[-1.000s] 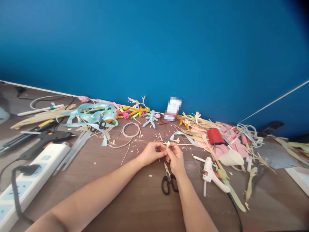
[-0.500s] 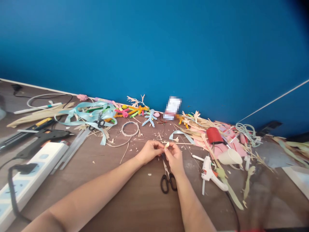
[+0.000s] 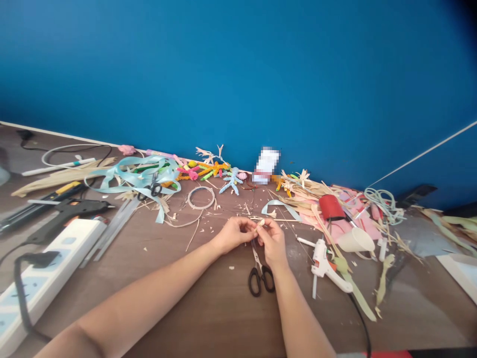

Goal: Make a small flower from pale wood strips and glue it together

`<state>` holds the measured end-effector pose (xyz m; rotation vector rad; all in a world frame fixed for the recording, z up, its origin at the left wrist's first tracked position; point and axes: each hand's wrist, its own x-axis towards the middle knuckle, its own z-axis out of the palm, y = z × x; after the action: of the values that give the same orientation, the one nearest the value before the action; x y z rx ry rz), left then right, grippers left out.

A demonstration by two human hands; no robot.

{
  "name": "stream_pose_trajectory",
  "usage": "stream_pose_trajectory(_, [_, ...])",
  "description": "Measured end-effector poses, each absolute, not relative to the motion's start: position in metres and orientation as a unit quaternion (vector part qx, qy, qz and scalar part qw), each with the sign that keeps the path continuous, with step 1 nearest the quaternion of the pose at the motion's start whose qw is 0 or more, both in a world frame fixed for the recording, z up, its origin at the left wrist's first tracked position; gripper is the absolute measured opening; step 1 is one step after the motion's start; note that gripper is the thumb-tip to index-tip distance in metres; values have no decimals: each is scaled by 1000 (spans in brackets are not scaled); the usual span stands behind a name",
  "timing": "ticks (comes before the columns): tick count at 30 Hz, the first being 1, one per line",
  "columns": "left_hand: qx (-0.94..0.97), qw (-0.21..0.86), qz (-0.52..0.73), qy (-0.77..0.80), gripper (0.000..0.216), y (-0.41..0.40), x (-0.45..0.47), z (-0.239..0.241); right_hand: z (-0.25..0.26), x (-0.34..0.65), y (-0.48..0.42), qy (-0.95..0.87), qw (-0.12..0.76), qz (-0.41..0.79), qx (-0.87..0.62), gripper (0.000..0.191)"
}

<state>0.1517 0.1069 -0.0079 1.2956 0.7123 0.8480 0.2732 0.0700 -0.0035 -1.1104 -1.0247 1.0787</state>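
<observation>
My left hand (image 3: 234,233) and my right hand (image 3: 273,240) meet at the middle of the brown table (image 3: 208,308). Both pinch a small pale strip piece (image 3: 261,223) between their fingertips. Black-handled scissors (image 3: 260,272) lie on the table just under my right wrist. A white glue gun (image 3: 325,268) lies to the right of my right hand.
Light-blue ribbon (image 3: 137,174) with a second pair of scissors, a black glue gun (image 3: 70,211) and a white power strip (image 3: 44,278) lie at the left. Colourful craft pieces, straw strips, a red cup (image 3: 331,207) and a white paper cup (image 3: 356,241) crowd the back and right against the blue wall.
The hands have stayed together over the scissors, with small finger shifts turning the pale piece. The view has drifted slightly.
</observation>
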Motion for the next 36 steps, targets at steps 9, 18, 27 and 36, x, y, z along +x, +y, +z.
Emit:
stream_pose_trajectory(9, [549, 667, 370, 342, 26, 107, 152, -5, -6, 275, 70, -432, 605, 484, -462, 11])
stream_pose_trajectory(18, [523, 680, 369, 358, 23, 107, 152, -4, -3, 276, 70, -435, 581, 506, -465, 14])
stream_pose_trajectory(27, [523, 693, 355, 347, 25, 108, 151, -5, -3, 282, 70, -414, 600, 501, -466, 14])
stream_pose_trajectory(36, [579, 666, 352, 312, 24, 106, 150, -9, 3, 283, 70, -333, 599, 571, -452, 19])
